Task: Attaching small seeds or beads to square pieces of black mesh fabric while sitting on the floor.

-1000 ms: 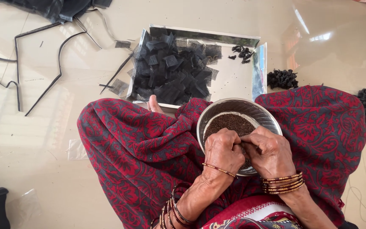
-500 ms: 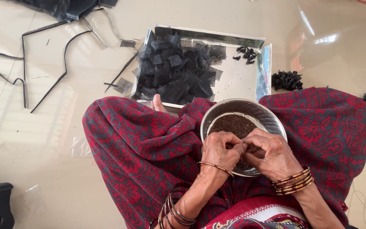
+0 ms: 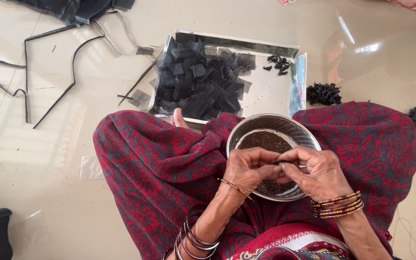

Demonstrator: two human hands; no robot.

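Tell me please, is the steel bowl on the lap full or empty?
Partly full. The steel bowl holds a layer of dark brown seeds, with bare metal wall showing above them.

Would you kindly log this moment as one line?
left hand: pinching small item | right hand: pinching too | steel bowl: dark seeds, on lap | foil tray: black mesh squares

Red and grey patterned garment over the lap, thin gold bangles stacked on both wrists

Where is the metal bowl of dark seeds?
The metal bowl rests on the person's lap, right of centre, under both hands, just below the shiny tray.
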